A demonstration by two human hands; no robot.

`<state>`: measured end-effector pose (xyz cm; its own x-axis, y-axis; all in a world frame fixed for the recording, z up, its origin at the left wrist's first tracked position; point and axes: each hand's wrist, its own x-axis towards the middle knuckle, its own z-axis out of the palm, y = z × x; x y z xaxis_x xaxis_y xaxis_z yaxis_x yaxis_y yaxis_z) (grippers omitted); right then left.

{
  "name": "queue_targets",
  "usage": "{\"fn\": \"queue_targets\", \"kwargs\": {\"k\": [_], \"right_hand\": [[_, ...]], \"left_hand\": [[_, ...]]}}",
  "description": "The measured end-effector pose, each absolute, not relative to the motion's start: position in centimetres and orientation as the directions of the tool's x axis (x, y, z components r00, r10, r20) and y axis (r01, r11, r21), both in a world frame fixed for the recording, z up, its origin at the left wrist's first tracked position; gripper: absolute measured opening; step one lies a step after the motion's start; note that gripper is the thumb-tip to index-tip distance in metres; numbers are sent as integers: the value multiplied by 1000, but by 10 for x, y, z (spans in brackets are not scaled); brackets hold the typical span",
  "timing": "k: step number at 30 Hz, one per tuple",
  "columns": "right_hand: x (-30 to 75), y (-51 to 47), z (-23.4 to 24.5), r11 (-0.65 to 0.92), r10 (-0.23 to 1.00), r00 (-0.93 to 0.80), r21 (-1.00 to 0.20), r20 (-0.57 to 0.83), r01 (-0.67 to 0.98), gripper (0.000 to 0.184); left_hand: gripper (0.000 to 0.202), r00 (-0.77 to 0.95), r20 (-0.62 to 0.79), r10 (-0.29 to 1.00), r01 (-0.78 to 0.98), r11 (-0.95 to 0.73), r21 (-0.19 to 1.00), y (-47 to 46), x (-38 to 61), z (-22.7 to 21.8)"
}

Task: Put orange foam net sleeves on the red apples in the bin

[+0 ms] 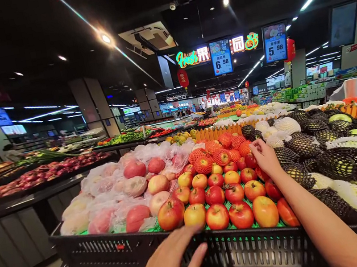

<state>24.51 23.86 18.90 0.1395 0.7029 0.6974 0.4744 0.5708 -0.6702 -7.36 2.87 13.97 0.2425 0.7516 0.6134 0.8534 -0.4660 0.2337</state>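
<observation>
Bare red-and-yellow apples (214, 195) lie in rows on green matting in a black crate (261, 249). My left hand (173, 258) is in front of the crate's near rim, fingers stretched out and apart, holding nothing. Reaching over the apples, my right hand (265, 158) is at the far right of the rows, its fingers bent and pressed together. Whatever is between those fingertips is too small or hidden to tell. Just left of that hand sit apples in red foam nets (222, 157). Fruit in black nets (294, 147) lies close on its right.
Pink apples in clear plastic bags (134, 168) fill the crate's left part. A low orange fence (214, 133) runs behind the apples. Red onions (52, 171) are heaped on a separate stand at left. Price screens (220, 57) hang overhead.
</observation>
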Motion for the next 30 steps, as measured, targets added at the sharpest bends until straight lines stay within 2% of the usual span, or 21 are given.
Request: {"fn": "queue_targets", "kwargs": {"k": [2, 3, 5, 6, 9, 12, 17, 19, 22, 24, 27, 30], "right_hand": [[244, 241, 185, 571, 718, 105, -669, 688, 477, 43], [244, 241, 184, 573, 717, 102, -666, 690, 478, 45], [243, 241, 183, 579, 705, 118, -663, 700, 475, 49], [243, 241, 183, 582, 698, 127, -661, 705, 473, 51], [242, 241, 185, 597, 682, 134, -653, 719, 467, 54], [241, 242, 189, 609, 677, 119, -643, 727, 463, 54], [238, 242, 192, 599, 686, 108, -643, 719, 477, 54], [237, 242, 193, 588, 683, 137, -651, 717, 480, 55], [235, 240, 195, 573, 719, 149, -700, 679, 426, 59], [233, 237, 198, 595, 748, 86, -722, 658, 354, 66], [230, 230, 201, 652, 738, -23, -704, 674, 281, 75], [230, 228, 200, 635, 761, -56, -726, 646, 265, 77]], "left_hand": [[40, 186, 516, 836, 879, -376, 293, 78, -47, 171], [39, 127, 485, 865, 912, -294, 285, 107, -34, 187], [39, -9, 377, 926, 967, -88, 238, 166, -9, 211], [40, -130, 310, 942, 961, 43, 273, 193, 1, 218], [51, -324, 252, 912, 907, 223, 357, 251, 21, 219], [67, -368, 280, 887, 886, 243, 396, 270, 27, 202], [55, -320, 377, 869, 903, 160, 398, 258, 18, 198], [56, -284, 496, 821, 917, 80, 391, 250, 15, 206], [68, -148, 756, 637, 913, -206, 352, 239, 26, 214], [76, 35, 844, 536, 854, -454, 253, 234, 42, 213], [90, 343, 816, 466, 660, -738, 143, 231, 67, 202], [91, 434, 764, 477, 544, -815, 199, 234, 77, 189]]}}
